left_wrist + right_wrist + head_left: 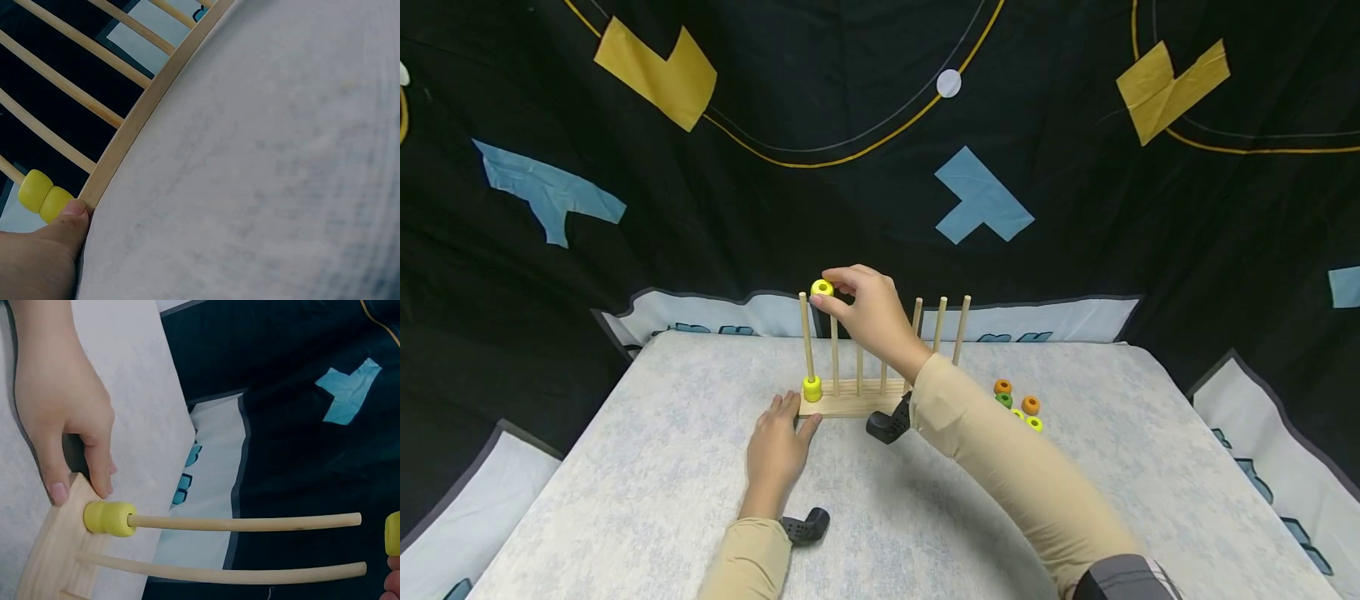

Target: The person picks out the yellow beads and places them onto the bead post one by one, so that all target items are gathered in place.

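Note:
A wooden peg rack [850, 406] with several upright pegs stands on the table. Two yellow beads [110, 518] sit stacked at the foot of its leftmost peg. My left hand [777, 446] grips the left end of the base, the thumb [74, 209] on its front edge and the fingers along the side. Between thumb and fingertips, my right hand [872, 312] pinches another yellow bead [822, 288], its hole showing. In the right wrist view that bead [392, 534] is just beyond the peg tips, apart from them. My right forearm hides part of the rack's right side.
Right of the rack lie loose beads: orange beads [1031, 405], a green bead [1003, 401] and yellow beads [1034, 423]. A pale cloth covers the table [625, 500]. Behind it hangs a black curtain [820, 225] with blue and yellow patches.

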A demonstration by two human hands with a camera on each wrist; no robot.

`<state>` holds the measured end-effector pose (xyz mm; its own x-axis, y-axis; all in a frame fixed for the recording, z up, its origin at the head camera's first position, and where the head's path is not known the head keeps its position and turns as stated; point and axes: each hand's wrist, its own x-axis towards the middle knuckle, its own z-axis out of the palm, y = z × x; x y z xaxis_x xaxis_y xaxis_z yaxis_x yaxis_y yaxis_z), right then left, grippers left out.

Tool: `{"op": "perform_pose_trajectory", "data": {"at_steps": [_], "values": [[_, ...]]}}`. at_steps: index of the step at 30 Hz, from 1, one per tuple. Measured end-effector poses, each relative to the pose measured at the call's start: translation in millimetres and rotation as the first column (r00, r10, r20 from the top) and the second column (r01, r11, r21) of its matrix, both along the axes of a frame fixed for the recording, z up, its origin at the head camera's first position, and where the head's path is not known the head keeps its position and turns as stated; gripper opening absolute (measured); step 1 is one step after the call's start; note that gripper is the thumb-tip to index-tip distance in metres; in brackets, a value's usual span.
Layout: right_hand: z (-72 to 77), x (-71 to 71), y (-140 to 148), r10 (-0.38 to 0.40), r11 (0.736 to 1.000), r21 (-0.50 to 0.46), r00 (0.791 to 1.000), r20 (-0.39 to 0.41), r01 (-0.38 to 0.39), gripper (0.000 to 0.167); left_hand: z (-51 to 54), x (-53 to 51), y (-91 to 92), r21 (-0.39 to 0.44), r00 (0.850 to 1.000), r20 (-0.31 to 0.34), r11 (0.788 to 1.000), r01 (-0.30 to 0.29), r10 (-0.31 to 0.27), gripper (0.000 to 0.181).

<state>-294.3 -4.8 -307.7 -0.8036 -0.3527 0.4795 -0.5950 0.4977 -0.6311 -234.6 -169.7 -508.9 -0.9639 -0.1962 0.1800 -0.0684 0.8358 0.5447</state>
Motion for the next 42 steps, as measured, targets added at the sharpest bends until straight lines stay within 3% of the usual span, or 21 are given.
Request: {"op": "perform_pose_trajectory", "data": {"at_steps": [9,24,42], "values": [[4.9,-7.7,-20.7,-0.034,0.996,0.080,0.999,0.032,0.031,0.043,0.5,-0.3,-0.2,0.007,1.000,0.007,1.000,-0.001,0.001,0.065],[3.8,-10.4,-28.6,-0.034,0.987,0.159,0.998,0.053,0.025,0.042,0.8,-0.9,-0.8,-0.007,1.000,0.014,1.000,0.001,-0.001,0.065],[3.1,-11.1,-25.6,-0.068,0.944,0.320,0.996,-0.057,0.082,0.036,-0.7,-1.3,-0.8,0.002,1.000,0.009,1.000,0.005,-0.005,0.064]]}}
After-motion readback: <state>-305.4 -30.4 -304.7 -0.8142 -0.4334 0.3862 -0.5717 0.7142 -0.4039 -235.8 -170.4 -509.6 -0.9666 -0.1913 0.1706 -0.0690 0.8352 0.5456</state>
